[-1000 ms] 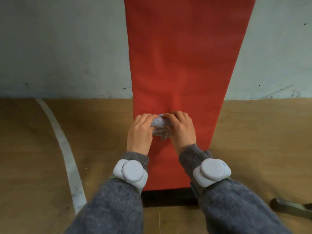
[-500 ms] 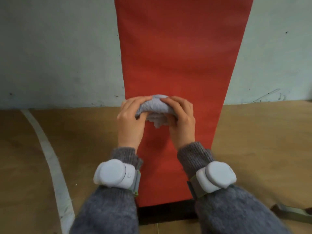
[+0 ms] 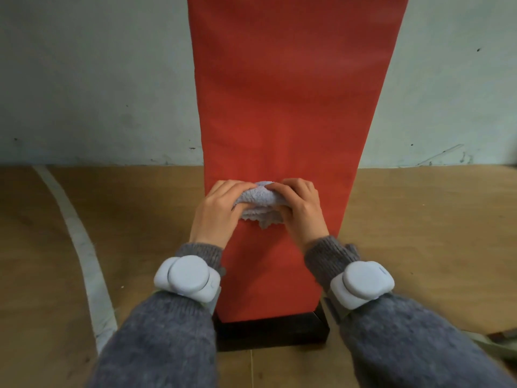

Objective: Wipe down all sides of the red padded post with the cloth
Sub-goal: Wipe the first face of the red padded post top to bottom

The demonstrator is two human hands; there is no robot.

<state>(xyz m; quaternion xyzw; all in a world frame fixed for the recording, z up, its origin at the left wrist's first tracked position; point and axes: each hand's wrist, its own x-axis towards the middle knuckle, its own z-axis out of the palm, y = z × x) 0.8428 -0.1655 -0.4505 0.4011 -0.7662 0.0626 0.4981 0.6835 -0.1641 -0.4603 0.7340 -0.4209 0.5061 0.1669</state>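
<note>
The red padded post point(image 3: 288, 102) stands upright in the middle of the view, its front face towards me. A bunched pale blue-grey cloth point(image 3: 260, 204) lies against the lower part of that face. My left hand point(image 3: 216, 214) grips the cloth's left end with curled fingers. My right hand point(image 3: 300, 210) grips its right end the same way. Both hands press the cloth onto the post. The post's other sides are hidden from here.
The post sits on a black base point(image 3: 270, 330) on a wooden floor point(image 3: 419, 233). A curved white line point(image 3: 81, 242) runs across the floor at left. A pale painted wall point(image 3: 92, 79) rises behind. A greenish object point(image 3: 500, 343) lies at the right edge.
Both hands stay on the cloth against the post's front. The cloth rose from the first frame to the second and now sits a little lower on the face again.
</note>
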